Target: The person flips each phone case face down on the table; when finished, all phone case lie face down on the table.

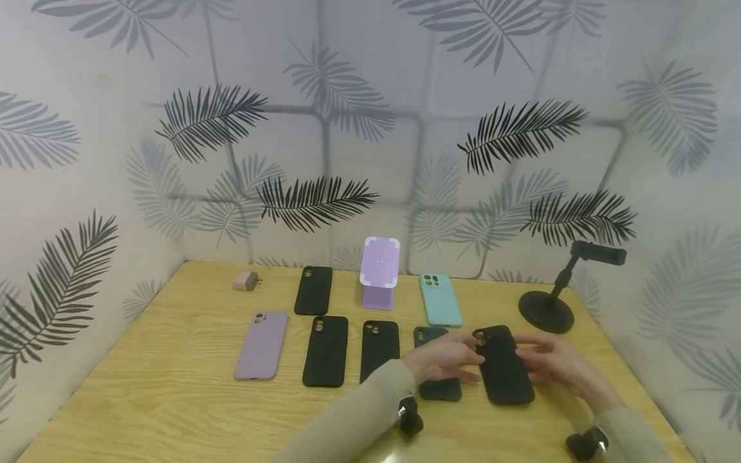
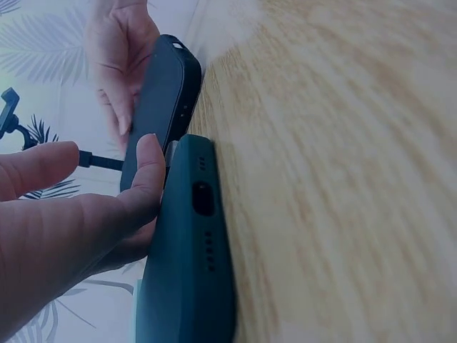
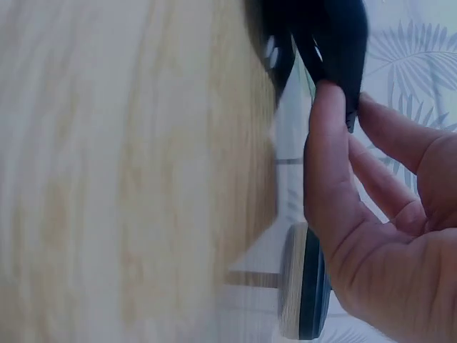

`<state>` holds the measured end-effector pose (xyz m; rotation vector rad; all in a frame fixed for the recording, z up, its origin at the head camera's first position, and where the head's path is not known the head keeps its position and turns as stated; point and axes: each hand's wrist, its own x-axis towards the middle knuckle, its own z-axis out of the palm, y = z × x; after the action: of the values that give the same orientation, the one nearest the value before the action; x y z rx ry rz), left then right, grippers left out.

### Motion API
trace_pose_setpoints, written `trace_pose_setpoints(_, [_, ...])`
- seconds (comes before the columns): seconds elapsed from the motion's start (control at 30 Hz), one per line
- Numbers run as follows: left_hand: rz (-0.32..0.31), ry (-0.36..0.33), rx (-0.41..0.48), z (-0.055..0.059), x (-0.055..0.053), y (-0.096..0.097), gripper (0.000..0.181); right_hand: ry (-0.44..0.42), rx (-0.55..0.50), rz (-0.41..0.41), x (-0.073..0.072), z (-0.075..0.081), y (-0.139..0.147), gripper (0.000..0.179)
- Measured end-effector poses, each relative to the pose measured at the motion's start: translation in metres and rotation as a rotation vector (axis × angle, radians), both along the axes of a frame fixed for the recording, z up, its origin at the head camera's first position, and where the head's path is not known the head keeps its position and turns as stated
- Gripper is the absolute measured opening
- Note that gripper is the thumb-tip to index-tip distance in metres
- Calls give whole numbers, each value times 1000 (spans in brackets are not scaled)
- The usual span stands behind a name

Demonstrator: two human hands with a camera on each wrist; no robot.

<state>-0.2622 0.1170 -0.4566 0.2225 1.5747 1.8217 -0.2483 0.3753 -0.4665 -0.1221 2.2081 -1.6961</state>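
A black phone case is raised at one edge at the right end of the front row. My right hand pinches its right edge; in the right wrist view the thumb and fingers meet on either side of the black case. On its left side, my left hand reaches with extended fingers whose tips are right at the case's edge. Beneath that hand lies a dark green phone case, partly covered. In the left wrist view the green case shows its port cutout, with the left fingers beside it.
Black cases and a lilac case lie leftward. Behind are another black case, a purple stand, a turquoise case and a charger plug. A black stand rises at right, near the patterned wall.
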Motion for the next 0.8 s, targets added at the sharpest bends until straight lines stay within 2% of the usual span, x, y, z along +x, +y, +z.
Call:
trace_pose_setpoints(0.2, [-2,-20,41,-1,-2,0,58,9,133,-27,2,1,-3,59])
trace_pose_setpoints(0.4, [22,-50,71,-2,-4,0,53,-15,105,5,2,4,-3,54])
trace_pose_setpoints(0.53, [15,-47,74,-1,-6,-2,54,-33,86,5,4,7,-3,51])
trace_pose_setpoints(0.67, [-10,-2,51,4,-12,-10,54,-28,105,-56,4,8,-4,50])
trace_pose_setpoints(0.8, [-42,107,-10,11,-17,-23,48,40,142,-112,4,9,-8,50])
